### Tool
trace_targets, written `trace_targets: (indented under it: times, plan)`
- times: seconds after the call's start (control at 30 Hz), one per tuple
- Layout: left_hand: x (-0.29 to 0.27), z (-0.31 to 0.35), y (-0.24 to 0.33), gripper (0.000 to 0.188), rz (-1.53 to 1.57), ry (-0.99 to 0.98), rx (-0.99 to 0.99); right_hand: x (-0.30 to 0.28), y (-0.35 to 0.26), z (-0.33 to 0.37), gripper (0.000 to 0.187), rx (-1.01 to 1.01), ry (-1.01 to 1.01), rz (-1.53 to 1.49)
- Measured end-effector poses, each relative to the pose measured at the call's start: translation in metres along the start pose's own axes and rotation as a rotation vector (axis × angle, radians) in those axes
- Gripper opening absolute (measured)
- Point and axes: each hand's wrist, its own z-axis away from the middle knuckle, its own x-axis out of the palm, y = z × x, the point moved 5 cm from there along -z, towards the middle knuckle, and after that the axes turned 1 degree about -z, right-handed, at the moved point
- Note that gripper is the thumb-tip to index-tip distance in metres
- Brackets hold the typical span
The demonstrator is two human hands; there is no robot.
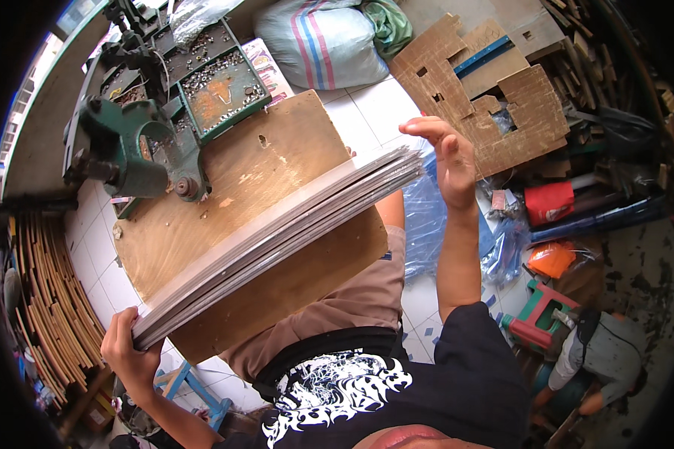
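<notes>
A stack of long, thin grey-white strips (277, 243) lies slantwise across a brown wooden board (277, 146), rising from lower left to upper right. My left hand (129, 352) is closed round the stack's lower left end, its thumb at the near corner. At the other end my right hand (448, 159) is raised beside the strips' ends, fingers stretched out and holding nothing. Whether its palm touches the ends I cannot tell. A green cast-metal press (146, 153) stands at the board's far left.
Behind the press sits a green-edged metal tray (221, 93) with small metal pieces. A stuffed woven sack (318, 45) and cut-out wooden panels (494, 97) lie beyond. Wood strips (49, 299) are stacked at left. Another person (603, 352) is low at right, near a red-green stool (539, 318).
</notes>
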Motion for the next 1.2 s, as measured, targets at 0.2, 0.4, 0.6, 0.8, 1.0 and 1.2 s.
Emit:
trace_targets:
  times: [0.2, 0.4, 0.6, 0.8, 1.0, 1.2]
  plan:
    - [0.003, 0.007, -0.003, 0.043, -0.009, -0.002, -0.044, -0.003, -0.009, -0.008, 0.063, -0.086, -0.067, 0.069]
    - [0.006, 0.009, -0.002, 0.045, -0.013, -0.008, -0.042, -0.012, 0.002, -0.003, 0.070, -0.092, -0.109, 0.092]
    - [0.007, 0.010, -0.003, 0.046, -0.005, -0.003, -0.039, -0.010, 0.003, 0.000, 0.068, -0.057, -0.079, 0.043]
    - [0.007, 0.012, -0.002, 0.046, -0.002, -0.007, -0.038, -0.016, 0.000, -0.010, 0.033, 0.054, -0.230, 0.028]
    - [0.007, 0.012, -0.001, 0.047, -0.005, 0.005, -0.031, -0.022, -0.005, -0.026, 0.016, 0.103, -0.466, 0.115]
    - [0.007, 0.014, -0.001, 0.046, -0.006, 0.012, -0.026, -0.022, -0.011, -0.032, 0.011, 0.070, -0.593, 0.142]
